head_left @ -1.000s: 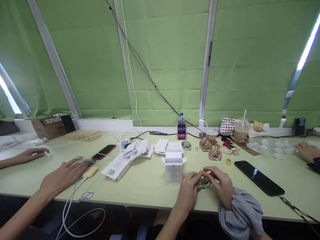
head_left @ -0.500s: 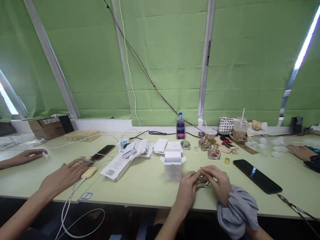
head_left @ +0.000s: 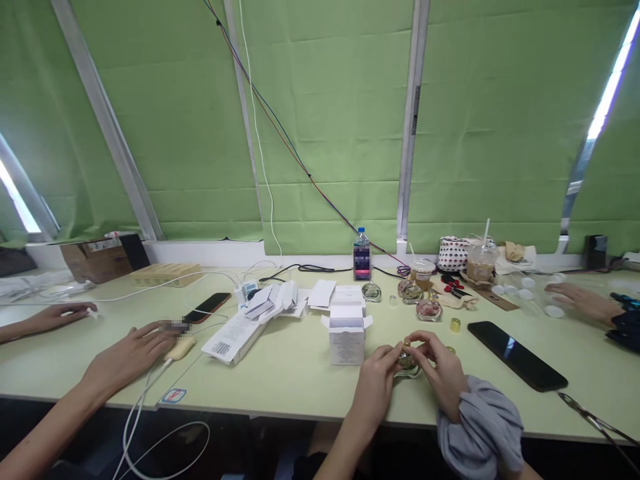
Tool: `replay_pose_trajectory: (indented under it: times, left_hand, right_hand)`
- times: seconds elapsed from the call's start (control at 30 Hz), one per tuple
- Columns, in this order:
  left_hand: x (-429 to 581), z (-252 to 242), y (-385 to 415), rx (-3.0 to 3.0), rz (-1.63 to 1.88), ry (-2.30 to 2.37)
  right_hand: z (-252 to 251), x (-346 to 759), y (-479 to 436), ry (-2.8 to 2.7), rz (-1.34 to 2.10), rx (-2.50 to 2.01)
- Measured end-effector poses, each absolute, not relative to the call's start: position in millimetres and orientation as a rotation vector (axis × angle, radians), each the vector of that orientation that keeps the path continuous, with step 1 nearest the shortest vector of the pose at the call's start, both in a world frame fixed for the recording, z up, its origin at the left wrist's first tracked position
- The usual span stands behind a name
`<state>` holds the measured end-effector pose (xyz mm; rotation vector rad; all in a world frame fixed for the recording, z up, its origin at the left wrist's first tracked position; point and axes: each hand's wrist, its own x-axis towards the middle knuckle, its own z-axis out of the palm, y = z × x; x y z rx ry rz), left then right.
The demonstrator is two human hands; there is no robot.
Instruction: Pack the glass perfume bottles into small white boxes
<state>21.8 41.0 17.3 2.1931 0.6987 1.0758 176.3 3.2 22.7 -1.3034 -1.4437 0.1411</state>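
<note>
Near the table's front edge, a small round glass perfume bottle (head_left: pixel 407 372) with a gold top (head_left: pixel 407 345) stands between my hands, partly covered by fingers. My left hand (head_left: pixel 375 383) is closed round the bottle's left side, thumb and fingertips near its neck. From the right, my right hand (head_left: pixel 439 367) pinches the gold top between thumb and index finger. Behind my right fingers, a gold cap (head_left: pixel 455 325) stands on the table. An opened white box (head_left: pixel 347 343) is just beyond my left hand.
More round bottles (head_left: pixel 429 309) stand behind, near iced drink cups (head_left: pixel 481 260). Right lie a black phone (head_left: pixel 517 355) and pliers (head_left: pixel 593 417). White cartons (head_left: pixel 235 340) lie left. Other people's hands rest at left (head_left: pixel 125 357) and reach in at right (head_left: pixel 583 303).
My right fingers have shifted slightly on the gold top, which shows more clearly. At far right, another person's hand has moved left over the white-capped containers.
</note>
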Motion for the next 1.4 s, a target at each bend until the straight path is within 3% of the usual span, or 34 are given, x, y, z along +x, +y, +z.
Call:
replay_pose_trajectory:
  times: [0.1,0.2,0.47,0.7,0.83,1.03,1.4]
  left_hand:
    - [22,16,41,2.197,1.067,0.696]
    - [22,15,41,2.175,1.075,0.695]
    - [21,14,41,2.158,1.088,0.704]
    - [20,17,39,2.172,1.069,0.707]
    - [21,14,40,2.197,1.071,0.706]
    - [21,13,41,2.229,1.079,0.705]
    - [21,17,38,2.277,1.064,0.723]
  right_hand:
    - [22,186,0,-1.412,0.148,-1.358]
    - [20,205,-1,-1.393,-0.075,-1.473]
    - [-18,246,12,-1.318,-0.298,-2.069]
    - [-12,243,13,-1.43,-0.063,-1.726]
    - [14,219,2,-1.302,0.216,-1.377]
    - [22,178,6,-1.048,0.339,-1.082]
    - [15,172,9,-1.182,0.349,-1.096]
